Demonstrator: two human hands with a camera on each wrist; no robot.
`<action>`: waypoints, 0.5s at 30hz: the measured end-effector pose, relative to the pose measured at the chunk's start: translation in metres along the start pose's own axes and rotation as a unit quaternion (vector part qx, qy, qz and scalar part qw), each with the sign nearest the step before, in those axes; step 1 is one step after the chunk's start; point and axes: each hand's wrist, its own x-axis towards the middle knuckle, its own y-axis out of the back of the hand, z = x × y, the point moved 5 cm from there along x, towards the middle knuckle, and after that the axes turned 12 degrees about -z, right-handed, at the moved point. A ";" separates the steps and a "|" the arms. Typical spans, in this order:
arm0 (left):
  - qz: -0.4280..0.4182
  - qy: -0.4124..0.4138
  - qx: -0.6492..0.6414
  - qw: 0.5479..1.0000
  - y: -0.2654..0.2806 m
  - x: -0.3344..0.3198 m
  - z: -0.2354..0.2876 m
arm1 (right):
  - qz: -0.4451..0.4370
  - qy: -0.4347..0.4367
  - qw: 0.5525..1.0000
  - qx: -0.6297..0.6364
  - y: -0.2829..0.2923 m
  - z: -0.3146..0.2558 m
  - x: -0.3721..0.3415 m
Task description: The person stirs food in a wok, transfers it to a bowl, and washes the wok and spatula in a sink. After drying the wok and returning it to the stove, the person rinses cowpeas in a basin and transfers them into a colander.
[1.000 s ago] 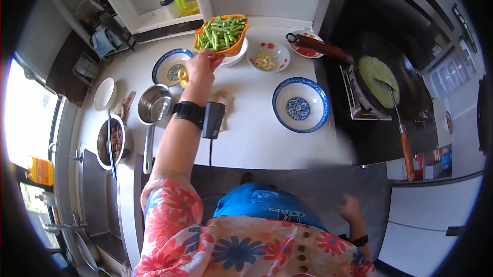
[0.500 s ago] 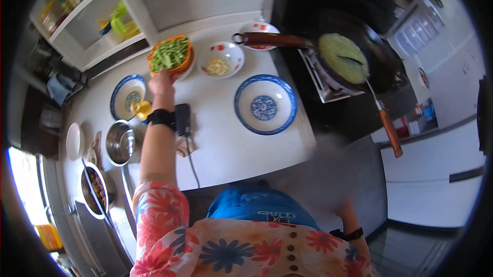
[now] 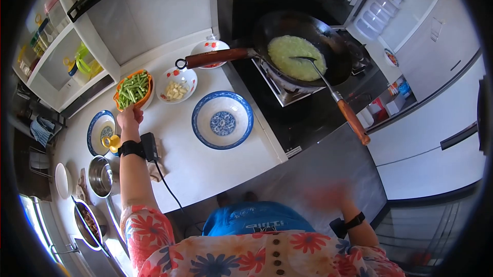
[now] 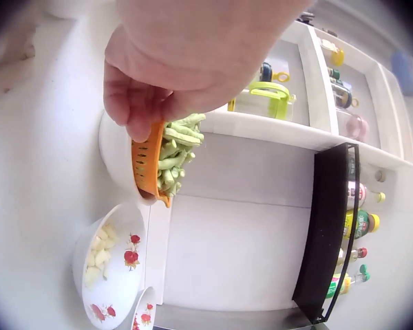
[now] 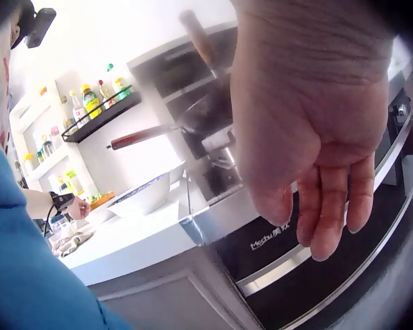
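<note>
- While pale-green food (image 3: pixel 290 51) sits in the wok (image 3: pixel 336 53), your left hand (image 3: pixel 130 118) pinches the orange basket (image 4: pixel 145 172) of green beans (image 3: pixel 133 88), well left of that wok!
- Your right hand (image 5: pixel 310 137) hangs nearer you than the wok, fingers relaxed.
- Below the wok, lettering (image 5: pixel 266 238) resembling "Mecnu"; the print on your blue cloth (image 3: pixel 251 215) is unreadable.

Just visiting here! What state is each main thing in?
Orange basket, full of cut green beans
Left grip, pinching the basket's edge
Right grip, relaxed, holding nothing
Wok, on the stove, pale green food inside
Spatula, leaning in the wok
Blue-rimmed bowl nearer the stove, empty
Flowered bowl beside the basket, holding pale garlic-like pieces
Handled saucepan, apparently empty
</note>
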 end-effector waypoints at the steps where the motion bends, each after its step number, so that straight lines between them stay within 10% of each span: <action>1: 0.006 0.009 0.013 1.000 -0.002 -0.006 -0.001 | 0.002 0.002 1.000 -0.003 0.022 -0.018 0.002; 6: 0.030 0.021 0.025 0.999 -0.017 -0.034 -0.006 | 0.176 -0.023 0.979 0.098 0.154 -0.102 0.015; 15: -0.213 -0.015 0.149 0.965 -0.073 -0.185 -0.049 | 0.185 0.011 0.981 0.051 0.252 -0.129 0.064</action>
